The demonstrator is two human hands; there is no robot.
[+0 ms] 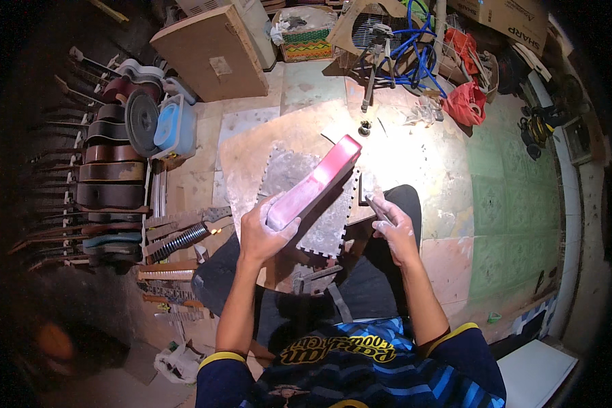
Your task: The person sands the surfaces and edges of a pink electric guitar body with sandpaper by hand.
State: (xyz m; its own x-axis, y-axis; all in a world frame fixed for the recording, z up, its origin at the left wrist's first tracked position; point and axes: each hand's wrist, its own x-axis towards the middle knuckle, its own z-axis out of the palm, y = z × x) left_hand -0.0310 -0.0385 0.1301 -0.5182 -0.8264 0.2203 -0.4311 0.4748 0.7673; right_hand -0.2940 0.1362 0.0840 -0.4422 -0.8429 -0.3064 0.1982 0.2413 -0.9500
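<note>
My left hand (264, 228) is closed around the near end of a pink-red guitar-like body (316, 180), seen edge-on and tilted up away from me. White dust coats its near half and my fingers. The far end is glossy red. To its right, my right hand (396, 231) pinches a thin grey flat piece (377, 208), too small to tell its kind; it is apart from the body. Beneath lies a grey foam mat (285, 170) with toothed edges, on a brown board (241, 160).
Several guitars (112, 173) stand in a row at the left, beside a blue-lidded tub (173, 129). Ahead are a wooden panel (214, 54), a blue hose (425, 51) and a red bag (466, 103). A black-handled tool (177, 243) lies left of my knee.
</note>
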